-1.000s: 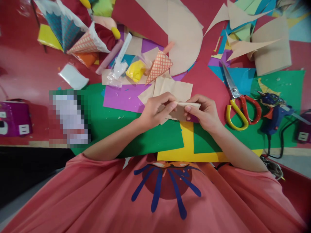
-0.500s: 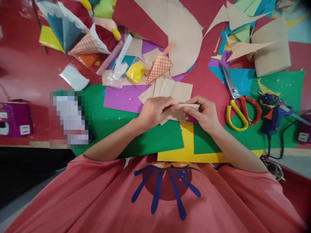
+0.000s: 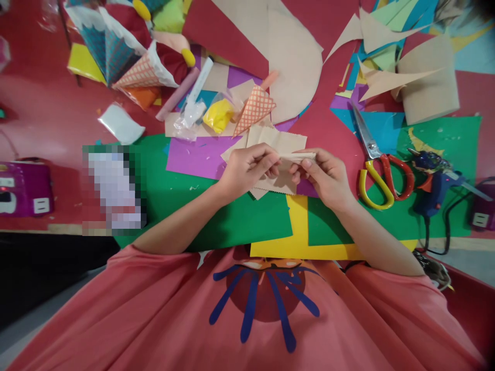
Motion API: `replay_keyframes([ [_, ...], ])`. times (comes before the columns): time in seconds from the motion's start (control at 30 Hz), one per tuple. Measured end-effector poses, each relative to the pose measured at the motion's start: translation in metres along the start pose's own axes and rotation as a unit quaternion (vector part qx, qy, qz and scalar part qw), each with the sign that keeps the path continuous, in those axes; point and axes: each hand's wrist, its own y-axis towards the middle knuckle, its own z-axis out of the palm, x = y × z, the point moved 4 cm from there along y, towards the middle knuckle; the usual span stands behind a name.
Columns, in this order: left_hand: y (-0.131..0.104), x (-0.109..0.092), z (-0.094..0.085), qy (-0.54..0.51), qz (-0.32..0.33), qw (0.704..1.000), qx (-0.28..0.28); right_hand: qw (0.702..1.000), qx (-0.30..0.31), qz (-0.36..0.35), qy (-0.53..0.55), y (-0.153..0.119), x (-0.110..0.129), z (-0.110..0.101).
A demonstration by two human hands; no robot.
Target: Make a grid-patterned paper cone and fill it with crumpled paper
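Note:
Between my two hands stretches a thin rolled strip of beige paper (image 3: 296,156). My left hand (image 3: 251,167) is closed, pinching its left end. With thumb and fingers, my right hand (image 3: 327,175) grips the other end. Beneath them lie beige paper pieces (image 3: 270,136) with zigzag-cut edges, stacked on the green sheet (image 3: 185,206). Just beyond these rests a small orange-and-cream checked paper cone (image 3: 255,109) with a pink tip. A yellow lump in clear plastic (image 3: 217,116) sits to the cone's left.
Scissors (image 3: 373,154) with red and yellow handles lie right of my hands. Farther right is a blue glue gun (image 3: 433,190) with its cord. A blurred-out flat object (image 3: 114,190) lies at left. Larger decorated cones (image 3: 143,72) and paper scraps (image 3: 390,80) fill the far side.
Both hands have lifted slightly away from me with the rolled paper. The fingers of my right hand have shifted along it, and its thumb now presses on top.

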Motion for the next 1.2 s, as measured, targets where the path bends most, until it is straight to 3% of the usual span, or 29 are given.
replay_keyframes([
  [0.13,0.009,0.003,-0.029,0.099,0.071,0.981,-0.148,0.999,-0.028,-0.020,-0.011,0.004,0.001,-0.007],
  [0.2,0.014,0.007,-0.040,0.183,0.086,0.964,-0.174,0.999,-0.038,-0.033,-0.006,0.005,0.003,-0.010],
  [0.33,0.022,0.022,-0.046,0.355,0.084,0.922,-0.132,0.998,-0.048,-0.041,-0.004,0.006,0.005,-0.011],
  [0.5,0.023,0.036,-0.043,0.391,0.031,0.914,-0.103,0.998,-0.047,-0.043,-0.001,0.005,0.004,-0.011],
  [0.67,0.022,0.032,-0.047,0.439,0.010,0.892,-0.106,0.995,-0.075,-0.063,-0.033,0.004,0.005,-0.015],
  [1.0,0.019,0.042,-0.051,0.424,0.016,0.899,-0.106,0.977,-0.148,-0.113,-0.099,0.006,0.011,-0.026],
  [1.2,0.019,0.023,-0.049,0.366,0.073,0.918,-0.131,0.952,-0.178,-0.154,-0.194,0.005,0.015,-0.034],
])
